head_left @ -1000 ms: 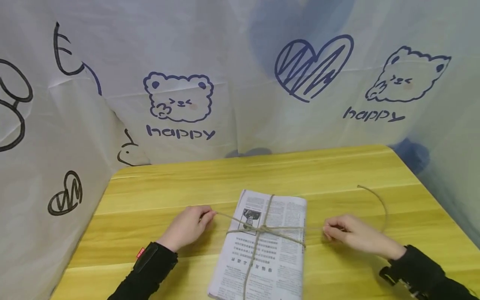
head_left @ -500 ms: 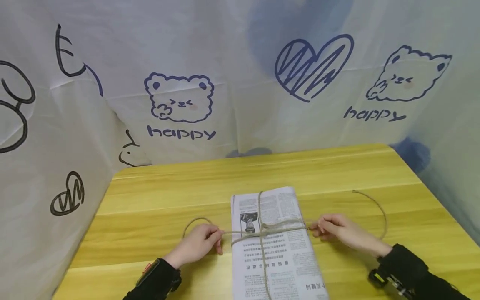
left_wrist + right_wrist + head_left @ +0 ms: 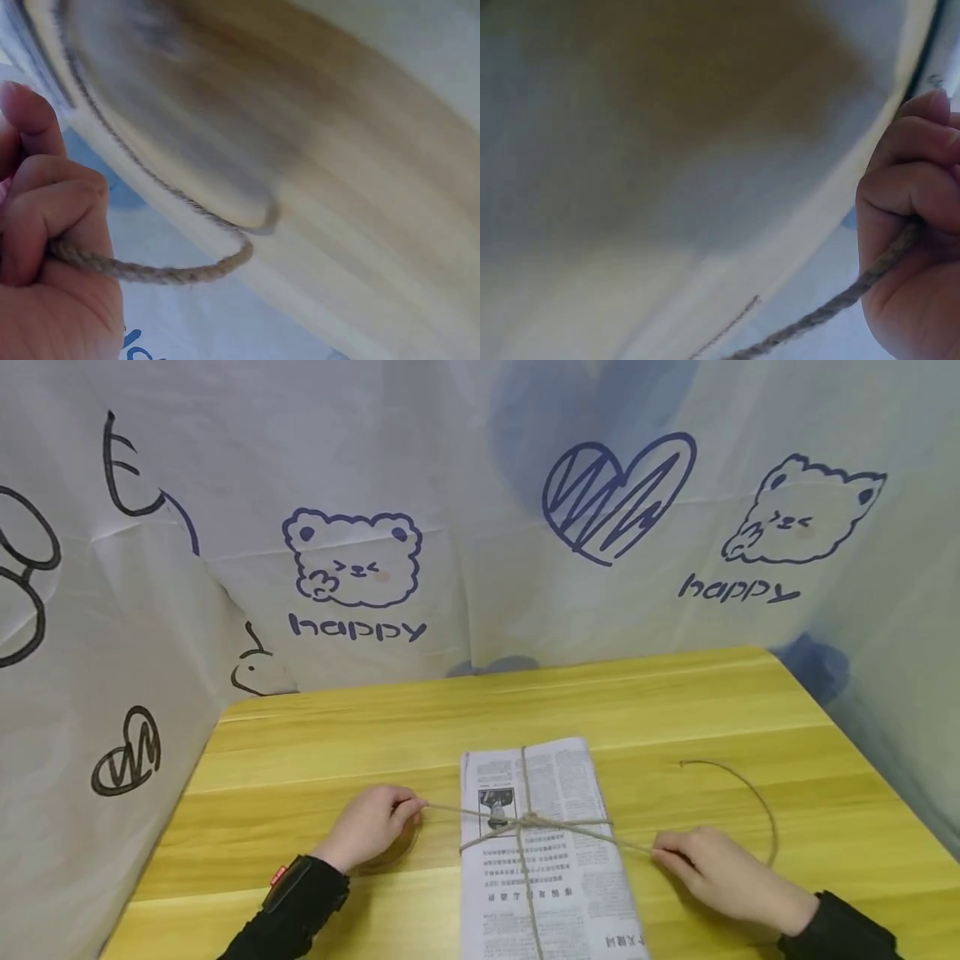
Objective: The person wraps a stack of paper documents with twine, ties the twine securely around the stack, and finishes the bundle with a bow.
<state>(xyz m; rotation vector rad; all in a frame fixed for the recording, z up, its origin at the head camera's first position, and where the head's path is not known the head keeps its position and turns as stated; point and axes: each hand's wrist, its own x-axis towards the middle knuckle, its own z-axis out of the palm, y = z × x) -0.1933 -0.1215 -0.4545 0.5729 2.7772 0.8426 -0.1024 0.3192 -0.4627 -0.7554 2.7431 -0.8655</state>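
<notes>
A pale cloth backdrop (image 3: 487,602) is hanging behind and along both sides, carrying drawn bears, hearts and the word "happy". Below it a yellow, wood-grained table (image 3: 360,735) is stretching out. A bundle of folded newspapers (image 3: 566,870) is lying flat on the table between the two hands, running past the bottom edge of the head view. Black sleeves (image 3: 288,902) are covering both forearms. The right hand (image 3: 727,877) is hovering just beside the bundle, apart from it, its grip clamping on a strand of rope (image 3: 161,275); across from it the left hand (image 3: 371,827) is pinching another strand, its grip closed on it too. The rope is crossing the newspapers lengthwise and widthwise, the held strands stretching outward in opposite directions. Near the right hand a loose length is curving over the table. A knot (image 3: 529,820) is sitting where the strands are meeting, and a small printed picture (image 3: 495,804) is showing just beside it.
</notes>
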